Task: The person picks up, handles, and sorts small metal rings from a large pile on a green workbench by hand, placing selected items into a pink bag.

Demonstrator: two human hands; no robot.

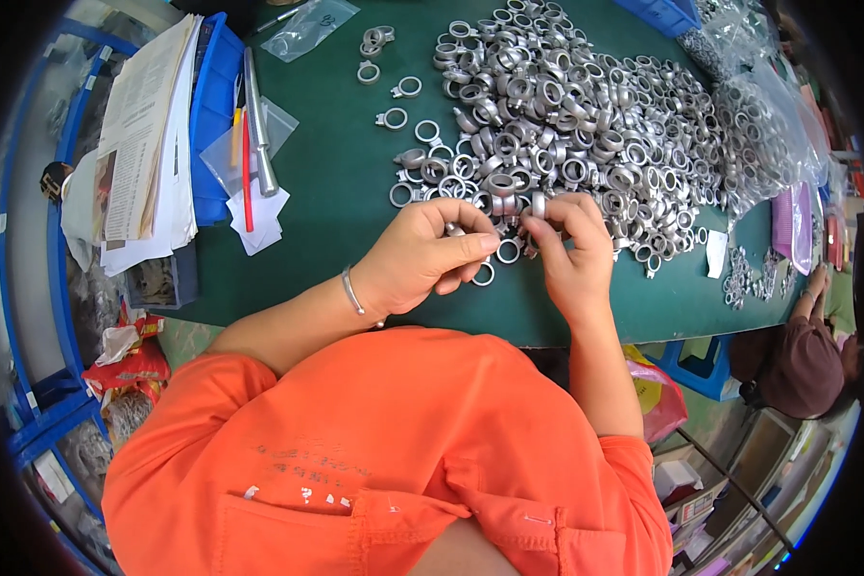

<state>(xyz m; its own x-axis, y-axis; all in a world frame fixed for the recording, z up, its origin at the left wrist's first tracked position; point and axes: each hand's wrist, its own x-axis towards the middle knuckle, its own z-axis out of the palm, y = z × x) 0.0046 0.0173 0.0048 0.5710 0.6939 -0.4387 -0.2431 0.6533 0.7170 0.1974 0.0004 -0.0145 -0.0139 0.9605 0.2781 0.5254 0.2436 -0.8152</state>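
Observation:
A large heap of grey metal rings (586,115), each with a small tab, covers the middle and right of the green tabletop (326,125). At the near edge of the heap my left hand (432,245) is closed around a metal ring, partly hidden by the fingers. Just to its right, my right hand (574,245) pinches another metal ring (538,204) between thumb and fingers. Several loose rings (485,274) lie under and between the two hands. More single rings (392,118) are scattered left of the heap.
At the left stands a blue bin (223,115) with papers (149,144) against it. Beside it lie a red pen (248,182) and a metal rod (259,125). Clear plastic bags (768,125) of rings sit at the right. A co-worker's arm (811,298) shows at far right.

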